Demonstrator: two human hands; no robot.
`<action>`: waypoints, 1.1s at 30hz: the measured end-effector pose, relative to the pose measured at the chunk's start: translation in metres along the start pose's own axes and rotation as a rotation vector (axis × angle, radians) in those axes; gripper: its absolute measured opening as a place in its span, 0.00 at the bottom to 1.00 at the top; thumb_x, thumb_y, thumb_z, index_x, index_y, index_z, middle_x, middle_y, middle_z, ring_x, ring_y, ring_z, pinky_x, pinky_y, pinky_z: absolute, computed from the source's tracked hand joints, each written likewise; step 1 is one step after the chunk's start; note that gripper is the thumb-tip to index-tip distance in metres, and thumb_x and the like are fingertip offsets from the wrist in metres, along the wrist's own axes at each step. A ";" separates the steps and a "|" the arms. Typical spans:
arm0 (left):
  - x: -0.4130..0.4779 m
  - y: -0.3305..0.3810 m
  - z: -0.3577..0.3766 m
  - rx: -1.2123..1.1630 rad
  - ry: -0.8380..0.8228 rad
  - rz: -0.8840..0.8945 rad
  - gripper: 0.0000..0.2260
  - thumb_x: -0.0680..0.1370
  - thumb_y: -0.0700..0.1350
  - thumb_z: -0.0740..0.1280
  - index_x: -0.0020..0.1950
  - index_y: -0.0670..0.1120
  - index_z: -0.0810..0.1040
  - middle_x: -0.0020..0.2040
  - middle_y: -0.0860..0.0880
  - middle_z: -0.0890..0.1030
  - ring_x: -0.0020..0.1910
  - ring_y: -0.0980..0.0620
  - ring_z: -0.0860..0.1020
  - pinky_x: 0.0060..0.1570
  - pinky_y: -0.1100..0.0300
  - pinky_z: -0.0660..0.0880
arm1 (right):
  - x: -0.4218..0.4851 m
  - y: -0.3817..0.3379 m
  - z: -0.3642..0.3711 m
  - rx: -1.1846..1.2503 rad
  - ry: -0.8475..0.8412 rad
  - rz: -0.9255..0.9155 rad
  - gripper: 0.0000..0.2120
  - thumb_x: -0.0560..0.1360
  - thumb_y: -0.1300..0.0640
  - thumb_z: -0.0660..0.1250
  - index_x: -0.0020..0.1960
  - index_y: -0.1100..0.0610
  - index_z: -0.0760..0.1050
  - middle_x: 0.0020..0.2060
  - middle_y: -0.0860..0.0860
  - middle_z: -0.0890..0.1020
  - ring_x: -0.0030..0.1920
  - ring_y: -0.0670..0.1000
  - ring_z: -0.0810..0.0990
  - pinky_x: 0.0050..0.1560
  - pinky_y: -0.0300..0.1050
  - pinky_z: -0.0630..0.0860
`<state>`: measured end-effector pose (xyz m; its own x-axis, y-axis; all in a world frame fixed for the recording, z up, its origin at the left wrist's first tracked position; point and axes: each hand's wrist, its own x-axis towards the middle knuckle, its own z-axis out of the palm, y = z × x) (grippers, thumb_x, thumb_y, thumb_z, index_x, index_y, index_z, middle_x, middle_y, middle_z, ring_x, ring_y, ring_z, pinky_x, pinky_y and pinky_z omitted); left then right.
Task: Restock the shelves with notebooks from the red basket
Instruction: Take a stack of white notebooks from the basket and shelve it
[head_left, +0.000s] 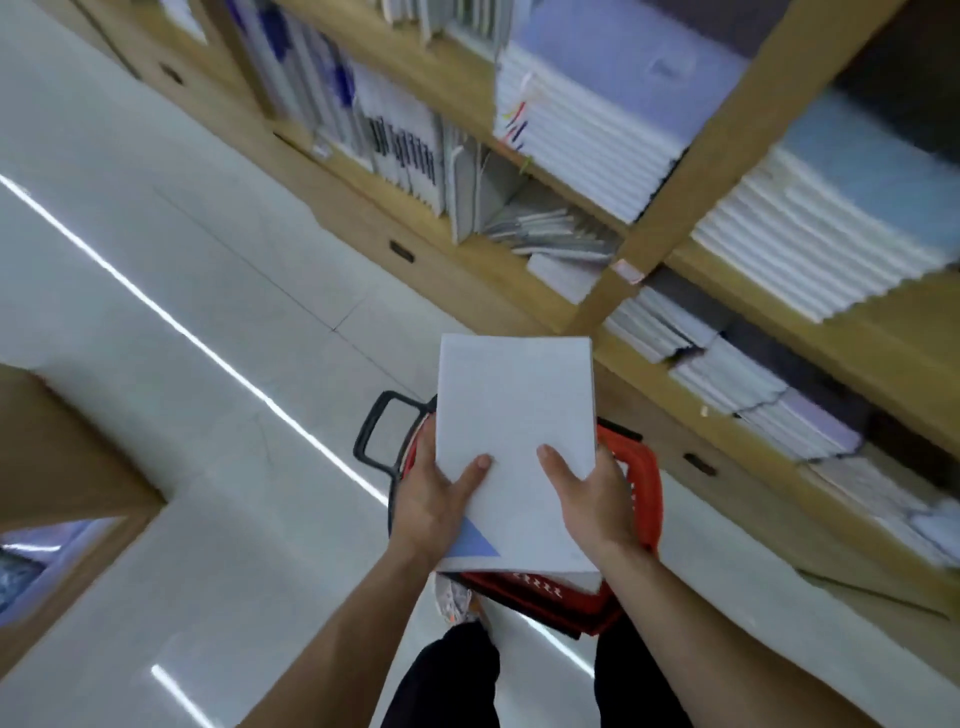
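Observation:
I hold a stack of pale grey-white notebooks (511, 415) flat in front of me, above the red basket (636, 483). A blue triangle marks the top cover's near left corner. My left hand (434, 499) grips the stack's left edge with the thumb on top. My right hand (592, 493) grips the right edge the same way. The basket stands on the floor below, mostly hidden by the stack, its black handle (376, 431) sticking out to the left. What lies inside it I cannot see.
Wooden shelves (691, 176) run along the right, packed with stacks of white, lilac and blue notebooks (597, 124). Drawer fronts (400, 249) sit under them. A glossy white tiled floor (182, 312) stretches left. Another wooden unit (57, 467) stands at the left edge.

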<state>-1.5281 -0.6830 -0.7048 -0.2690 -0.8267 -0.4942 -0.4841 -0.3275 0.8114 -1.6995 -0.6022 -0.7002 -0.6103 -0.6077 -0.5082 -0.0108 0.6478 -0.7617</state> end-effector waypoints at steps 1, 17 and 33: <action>-0.007 0.018 0.005 0.003 -0.035 0.030 0.29 0.75 0.59 0.73 0.73 0.64 0.65 0.58 0.69 0.79 0.55 0.65 0.79 0.47 0.73 0.73 | -0.010 -0.005 -0.018 0.016 0.040 0.004 0.20 0.75 0.46 0.73 0.63 0.52 0.75 0.49 0.39 0.81 0.47 0.38 0.80 0.41 0.23 0.72; -0.096 0.159 0.200 0.159 -0.440 0.214 0.25 0.75 0.54 0.74 0.69 0.63 0.69 0.52 0.67 0.80 0.52 0.69 0.79 0.43 0.76 0.72 | -0.083 0.044 -0.249 0.214 0.562 0.152 0.22 0.74 0.43 0.73 0.65 0.50 0.77 0.53 0.46 0.84 0.51 0.49 0.82 0.47 0.41 0.73; -0.020 0.277 0.366 0.309 -0.297 0.433 0.22 0.77 0.49 0.72 0.70 0.49 0.72 0.55 0.54 0.81 0.52 0.52 0.81 0.54 0.60 0.77 | 0.072 0.032 -0.406 0.261 0.588 0.022 0.16 0.76 0.49 0.73 0.61 0.54 0.79 0.52 0.48 0.85 0.51 0.50 0.84 0.53 0.46 0.80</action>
<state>-1.9619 -0.5896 -0.5844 -0.6945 -0.6776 -0.2419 -0.4861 0.1941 0.8521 -2.0653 -0.4382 -0.5982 -0.9414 -0.1938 -0.2762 0.1547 0.4796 -0.8637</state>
